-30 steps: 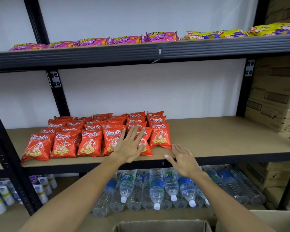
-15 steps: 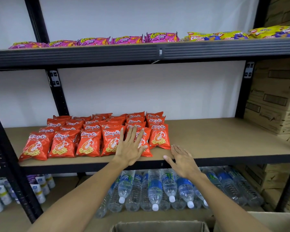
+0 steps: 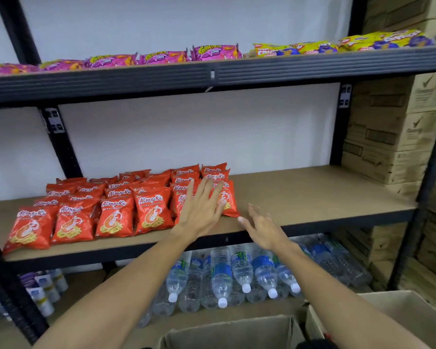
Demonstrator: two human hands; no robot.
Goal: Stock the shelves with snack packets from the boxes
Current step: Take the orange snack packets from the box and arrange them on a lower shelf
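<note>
Several red prawn-cracker packets [image 3: 113,215] stand in rows on the left half of the middle shelf [image 3: 312,195]. My left hand [image 3: 202,210] lies flat with straight fingers on the rightmost front packets. My right hand [image 3: 262,225] hovers with spread fingers just above the shelf's front edge, right of the packets, holding nothing. Two open cardboard boxes sit at the bottom: one [image 3: 227,331] in the middle, another [image 3: 400,316] at the right. Their contents are hidden.
The top shelf carries pink snack packets [image 3: 161,56] and yellow ones [image 3: 337,45]. Water bottles [image 3: 222,273] lie on the bottom shelf, small white bottles [image 3: 43,288] at the left. Stacked cartons [image 3: 393,127] stand at the right beside a black upright [image 3: 337,127].
The view has swung slightly, shifting the shelf. My right hand has lifted off the shelf edge and moved a little right. My left hand stays on the front packets.
</note>
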